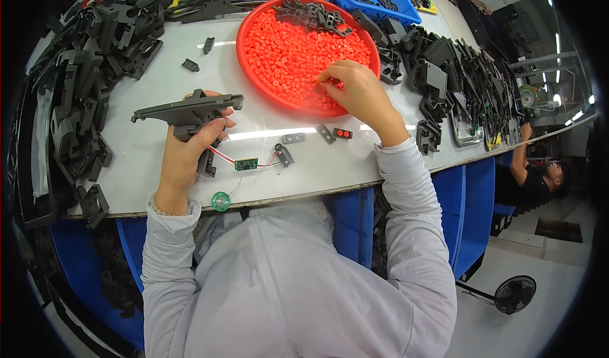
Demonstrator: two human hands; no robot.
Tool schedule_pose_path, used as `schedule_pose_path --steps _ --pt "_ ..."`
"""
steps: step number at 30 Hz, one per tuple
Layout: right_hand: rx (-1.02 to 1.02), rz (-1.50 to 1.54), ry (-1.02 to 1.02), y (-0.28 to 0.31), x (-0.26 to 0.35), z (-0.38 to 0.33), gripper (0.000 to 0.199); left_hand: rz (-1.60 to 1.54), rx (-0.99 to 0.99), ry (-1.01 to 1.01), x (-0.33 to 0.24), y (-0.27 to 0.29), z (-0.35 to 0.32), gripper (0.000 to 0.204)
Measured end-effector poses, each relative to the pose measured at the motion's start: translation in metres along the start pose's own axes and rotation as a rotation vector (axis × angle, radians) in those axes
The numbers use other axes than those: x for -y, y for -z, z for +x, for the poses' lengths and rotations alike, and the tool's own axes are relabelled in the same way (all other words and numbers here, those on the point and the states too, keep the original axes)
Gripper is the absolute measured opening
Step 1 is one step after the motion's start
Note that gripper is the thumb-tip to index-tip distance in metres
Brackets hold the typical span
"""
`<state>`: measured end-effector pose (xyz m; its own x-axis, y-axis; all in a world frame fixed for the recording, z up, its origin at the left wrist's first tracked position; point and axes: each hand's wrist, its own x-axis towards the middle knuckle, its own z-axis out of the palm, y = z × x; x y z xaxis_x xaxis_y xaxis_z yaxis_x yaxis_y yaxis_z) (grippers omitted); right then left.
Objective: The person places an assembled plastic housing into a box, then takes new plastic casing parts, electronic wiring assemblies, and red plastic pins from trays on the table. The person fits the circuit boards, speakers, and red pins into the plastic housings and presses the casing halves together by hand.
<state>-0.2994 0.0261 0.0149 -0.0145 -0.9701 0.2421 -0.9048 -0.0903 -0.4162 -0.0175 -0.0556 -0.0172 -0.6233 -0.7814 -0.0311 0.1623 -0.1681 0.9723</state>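
Note:
My left hand [181, 158] is closed around a long dark grey plastic housing [190, 112], held above the white table. Red and white wires run from below it to a small green circuit board [246, 164] and a dark little part [284, 155]. My right hand [363, 94] reaches into a round red tray [242, 50], fingers pinched among small red plastic pieces [285, 63]; its fingertips hide what they hold. Near the tray lie a dark two-hole block with red pieces in it [343, 133] and two grey two-hole plates, one flat [294, 138] and one angled [326, 134].
Dark plastic parts [89, 98] are heaped at the left, with more [438, 72] at the right. Some dark parts [311, 15] lie in the tray. A blue bin [406, 16] stands behind. A green disc [221, 200] sits at the table's front edge. Other people are at the right.

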Motion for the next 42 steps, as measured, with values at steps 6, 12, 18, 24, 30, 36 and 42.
schedule_pose_path --steps 6,12,18,24,30,36,42 --pt "0.059 -0.078 0.012 -0.011 -0.004 0.009 0.015 0.005 0.006 0.009 -0.003 -0.001 -0.002 0.042" --pt "-0.017 -0.029 0.064 -0.017 -0.009 0.009 0.007 -0.049 -0.045 0.012 -0.002 -0.002 -0.002 0.038" --pt "-0.065 -0.041 0.053 -0.015 -0.013 0.007 0.009 0.013 -0.007 0.006 -0.003 0.0 -0.002 0.04" --pt "-0.049 -0.097 0.089 -0.015 -0.013 0.008 0.011 -0.02 -0.01 -0.012 0.0 0.0 -0.002 0.04" --pt "-0.018 -0.167 0.222 -0.018 -0.012 0.016 0.008 -0.001 0.003 -0.011 -0.003 -0.001 -0.002 0.04" --pt "0.042 -0.207 0.267 -0.019 -0.015 0.021 0.009 0.003 -0.009 -0.025 -0.001 -0.001 -0.002 0.041" --pt "0.036 -0.127 0.241 -0.02 -0.02 0.02 0.01 -0.049 -0.028 0.011 -0.002 -0.001 -0.002 0.038"
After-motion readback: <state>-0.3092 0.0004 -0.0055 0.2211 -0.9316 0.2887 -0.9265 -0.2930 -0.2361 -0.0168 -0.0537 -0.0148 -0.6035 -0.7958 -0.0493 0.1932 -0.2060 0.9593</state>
